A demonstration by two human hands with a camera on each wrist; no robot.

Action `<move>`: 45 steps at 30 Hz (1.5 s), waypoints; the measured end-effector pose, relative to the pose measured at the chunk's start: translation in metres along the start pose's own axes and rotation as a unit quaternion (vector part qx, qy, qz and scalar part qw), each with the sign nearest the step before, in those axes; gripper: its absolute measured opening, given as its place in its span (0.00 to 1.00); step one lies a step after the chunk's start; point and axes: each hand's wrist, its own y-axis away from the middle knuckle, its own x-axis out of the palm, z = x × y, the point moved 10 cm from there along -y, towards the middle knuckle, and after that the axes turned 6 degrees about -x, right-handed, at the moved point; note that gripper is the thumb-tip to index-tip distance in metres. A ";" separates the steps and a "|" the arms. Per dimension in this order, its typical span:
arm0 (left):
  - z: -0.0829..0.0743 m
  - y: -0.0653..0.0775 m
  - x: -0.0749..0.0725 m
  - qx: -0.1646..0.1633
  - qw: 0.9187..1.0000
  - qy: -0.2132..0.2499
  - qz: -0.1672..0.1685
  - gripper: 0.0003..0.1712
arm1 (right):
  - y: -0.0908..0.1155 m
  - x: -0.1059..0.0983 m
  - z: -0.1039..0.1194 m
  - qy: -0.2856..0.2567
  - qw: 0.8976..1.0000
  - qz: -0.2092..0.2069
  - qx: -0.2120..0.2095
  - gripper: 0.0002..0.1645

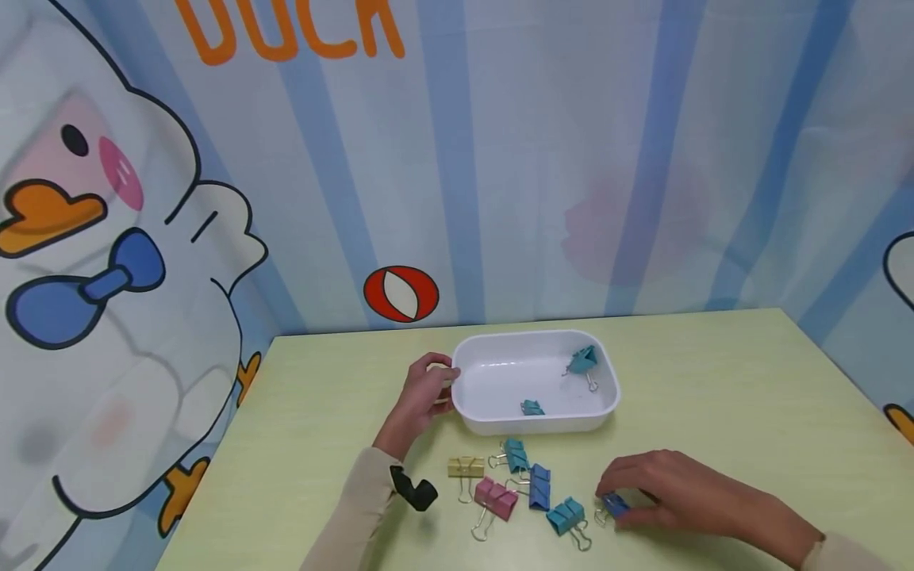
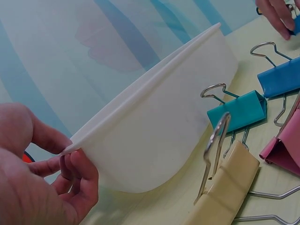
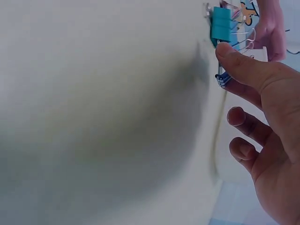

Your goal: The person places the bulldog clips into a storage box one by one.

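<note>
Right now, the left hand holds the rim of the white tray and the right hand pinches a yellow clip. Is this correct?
Not quite: the right hand pinches a blue clip, as the head view shows. The left hand does hold the white tray's rim.

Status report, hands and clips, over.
Left hand grips white tray by rim. Right hand pinches blue clip. Two teal clips inside tray. Five loose clips in front of tray.

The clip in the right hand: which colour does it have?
The clip in the right hand is blue; this shows best in the head view.
</note>
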 end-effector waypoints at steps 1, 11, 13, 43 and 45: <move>0.000 0.000 0.000 0.000 1.000 0.000 0.000 0.15 | -0.003 -0.004 0.003 0.005 1.000 0.002 -0.004 0.17; 0.000 -0.002 0.000 0.006 1.000 0.005 0.002 0.14 | -0.043 -0.073 0.032 0.045 0.999 -0.009 -0.022 0.23; 0.000 -0.002 0.000 0.007 1.000 0.008 0.002 0.14 | -0.052 -0.087 0.037 0.057 0.998 -0.020 -0.029 0.22; 0.002 -0.003 0.001 0.006 1.000 0.003 0.005 0.16 | -0.096 -0.178 0.029 0.085 0.992 -0.095 0.015 0.53; 0.001 -0.003 0.002 0.005 1.000 0.003 0.006 0.16 | -0.093 -0.166 0.030 0.081 0.993 -0.084 0.016 0.54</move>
